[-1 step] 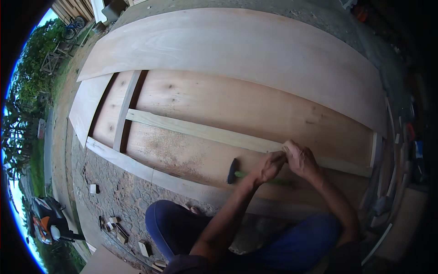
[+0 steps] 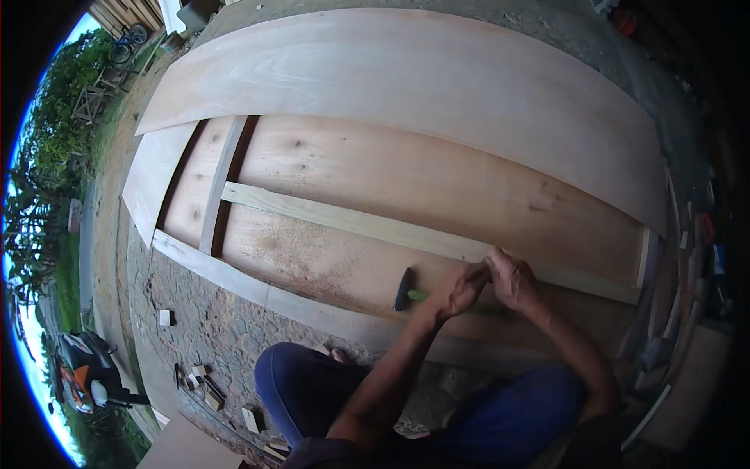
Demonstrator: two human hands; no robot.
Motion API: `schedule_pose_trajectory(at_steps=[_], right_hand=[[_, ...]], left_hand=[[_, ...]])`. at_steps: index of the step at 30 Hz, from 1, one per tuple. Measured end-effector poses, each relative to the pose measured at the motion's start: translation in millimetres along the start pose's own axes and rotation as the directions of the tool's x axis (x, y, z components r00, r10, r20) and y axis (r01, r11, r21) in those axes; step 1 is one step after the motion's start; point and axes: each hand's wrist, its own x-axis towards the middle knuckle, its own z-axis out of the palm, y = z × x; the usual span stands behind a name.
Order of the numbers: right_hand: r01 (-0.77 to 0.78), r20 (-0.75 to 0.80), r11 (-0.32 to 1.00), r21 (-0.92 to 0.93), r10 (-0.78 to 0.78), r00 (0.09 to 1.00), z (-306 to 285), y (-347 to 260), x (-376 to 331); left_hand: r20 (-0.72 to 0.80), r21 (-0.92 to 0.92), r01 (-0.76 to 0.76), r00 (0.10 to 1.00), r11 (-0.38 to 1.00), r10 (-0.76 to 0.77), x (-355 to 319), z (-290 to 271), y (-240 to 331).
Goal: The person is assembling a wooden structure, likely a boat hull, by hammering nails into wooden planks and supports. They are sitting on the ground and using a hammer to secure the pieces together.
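Observation:
My left hand and my right hand meet above the near side of a pale wooden batten. The fingers of both are closed and bunched against each other; whatever they pinch is too small or hidden to make out. Below the batten lies a plywood panel inside a wooden frame, with sawdust scattered over its left part. A hammer with a dark head and green handle rests on the panel beside my left hand, its handle partly covered by my wrist.
A large plywood sheet covers the far side of the frame. A crosspiece meets the batten's left end. Small wood offcuts lie on the rough ground at lower left, and wood strips at right. A motorcycle stands further left.
The whole view has shifted slightly, so the frame and hammer appear a little further right. My hands stay together over the batten, with their grip much the same.

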Motion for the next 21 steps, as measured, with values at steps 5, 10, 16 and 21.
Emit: schedule_pose_trajectory(at_steps=[5,10,16,21], right_hand=[[0.183,0.133,0.982,-0.045,-0.176,0.975,38.4,-21.2,-15.5],[0.231,0.462,0.924,-0.304,-0.069,0.884,70.9,-20.0,-17.8],[-0.063,0.398,0.945,-0.322,0.196,0.896,63.4,-88.1,-23.3],[-0.352,0.361,0.914,0.203,0.265,0.894,-10.5,-304.2,-69.2]], left_hand=[[-0.06,-0.25,0.123,0.988,0.96,-0.142,-77.9,-4.3,1.1],[-0.222,-0.571,0.15,0.918,0.807,-0.328,-136.8,-18.3,45.4],[-0.304,-0.376,0.213,0.891,0.902,-0.337,-221.5,-48.7,124.1],[-0.18,-0.112,0.383,0.9,0.917,-0.397,-337.1,-82.2,161.1]])
